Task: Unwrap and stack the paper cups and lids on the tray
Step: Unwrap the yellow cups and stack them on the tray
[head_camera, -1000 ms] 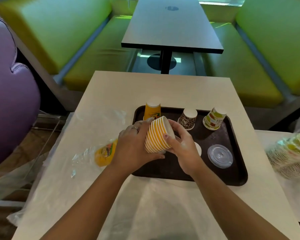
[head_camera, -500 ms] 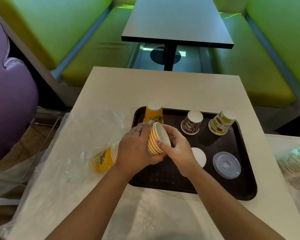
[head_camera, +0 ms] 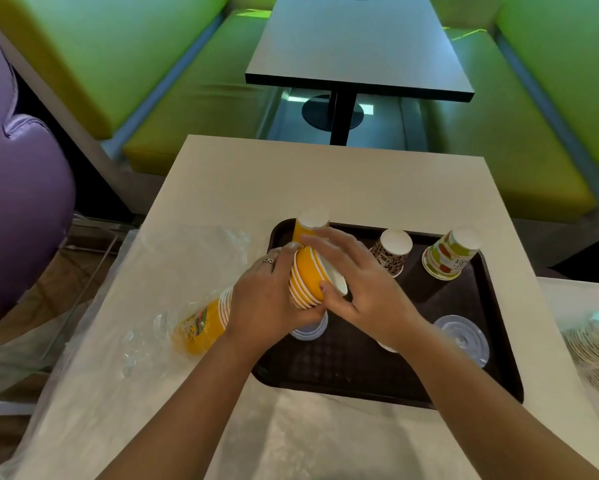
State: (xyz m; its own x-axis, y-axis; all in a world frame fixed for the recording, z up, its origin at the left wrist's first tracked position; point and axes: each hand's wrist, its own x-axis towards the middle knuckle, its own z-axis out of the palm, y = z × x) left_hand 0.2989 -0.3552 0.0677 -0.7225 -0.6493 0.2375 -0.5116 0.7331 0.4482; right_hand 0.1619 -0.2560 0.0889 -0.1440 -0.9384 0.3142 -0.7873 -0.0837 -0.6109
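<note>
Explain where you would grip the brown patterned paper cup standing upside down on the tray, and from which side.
Grip the brown patterned paper cup around its tapered wall, hand coming down from above. It stands inverted on the dark tray, narrow white base up and free, with open space between it and the neighbouring cups, so fingers can probably close round it without nudging them.

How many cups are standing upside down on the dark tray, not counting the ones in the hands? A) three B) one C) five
A: on the tray stand the orange cup, the brown patterned cup and the green and red cup, each bottom-up.
</note>
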